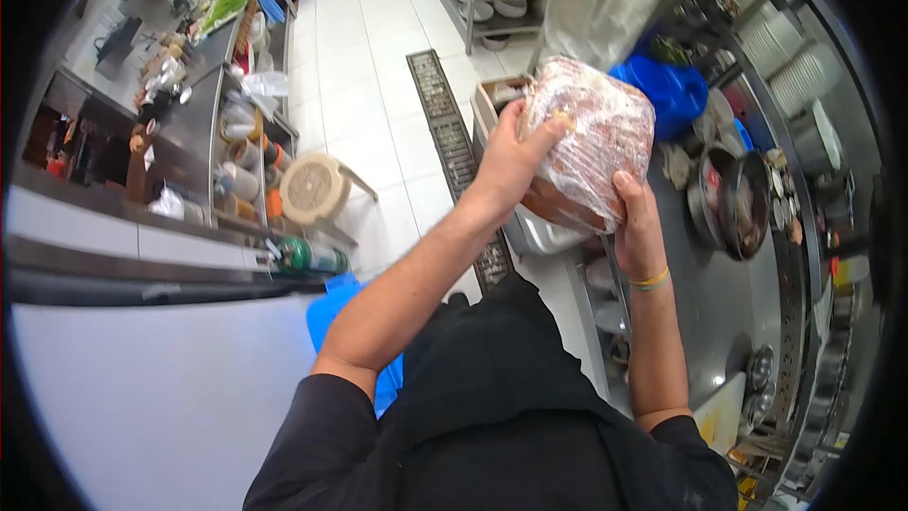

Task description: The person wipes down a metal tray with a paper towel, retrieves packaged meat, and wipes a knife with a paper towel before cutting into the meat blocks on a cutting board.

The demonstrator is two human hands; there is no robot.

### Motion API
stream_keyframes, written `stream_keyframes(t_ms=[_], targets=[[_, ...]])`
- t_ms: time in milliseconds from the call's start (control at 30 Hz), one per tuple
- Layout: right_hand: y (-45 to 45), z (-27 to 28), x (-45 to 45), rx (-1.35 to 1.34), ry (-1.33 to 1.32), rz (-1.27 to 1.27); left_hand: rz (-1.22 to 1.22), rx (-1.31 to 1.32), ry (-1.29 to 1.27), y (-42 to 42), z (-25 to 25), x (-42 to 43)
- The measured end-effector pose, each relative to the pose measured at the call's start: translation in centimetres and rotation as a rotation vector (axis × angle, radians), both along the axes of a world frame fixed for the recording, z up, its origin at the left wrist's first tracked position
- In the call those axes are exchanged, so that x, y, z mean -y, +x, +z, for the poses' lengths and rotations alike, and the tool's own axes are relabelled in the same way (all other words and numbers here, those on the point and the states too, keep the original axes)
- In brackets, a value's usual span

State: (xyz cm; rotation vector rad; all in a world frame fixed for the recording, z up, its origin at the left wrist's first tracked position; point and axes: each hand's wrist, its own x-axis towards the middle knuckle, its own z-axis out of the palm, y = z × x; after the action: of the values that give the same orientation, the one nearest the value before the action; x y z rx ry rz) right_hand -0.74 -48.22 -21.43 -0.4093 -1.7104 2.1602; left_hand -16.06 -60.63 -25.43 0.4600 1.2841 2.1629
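Black shirt (511, 468) nearest; wrapped bundle (594, 137) clasped between left hand (515, 159), right hand (640, 225).

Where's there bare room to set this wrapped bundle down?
For the wrapped bundle, the steel counter looks bare between the pans and the white board. The stool beside the open shelving has a bare seat. It's crowded around the blue jug.

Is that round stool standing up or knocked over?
Standing up: the stool's round seat faces the camera above, its legs reaching down toward the floor.
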Motion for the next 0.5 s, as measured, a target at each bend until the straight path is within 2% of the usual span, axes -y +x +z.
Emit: stream_keyframes(t_ms=[133, 300, 500], targets=[[-11.9, -0.9, -3.1, -0.015, 0.036, -0.046, -0.042, 0.023, 0.002, -11.9, -0.3, -3.2], [-26.1, -3.8, -7.2, -0.039, 0.009, -0.063, -0.04, -0.058, -0.081, -27.1, -3.2, -7.3], [-46.7, -4.1, -11.0, -0.065, -0.057, 0.016, -0.02, -0.044, -0.114, -46.6, 0.4, -9.4]])
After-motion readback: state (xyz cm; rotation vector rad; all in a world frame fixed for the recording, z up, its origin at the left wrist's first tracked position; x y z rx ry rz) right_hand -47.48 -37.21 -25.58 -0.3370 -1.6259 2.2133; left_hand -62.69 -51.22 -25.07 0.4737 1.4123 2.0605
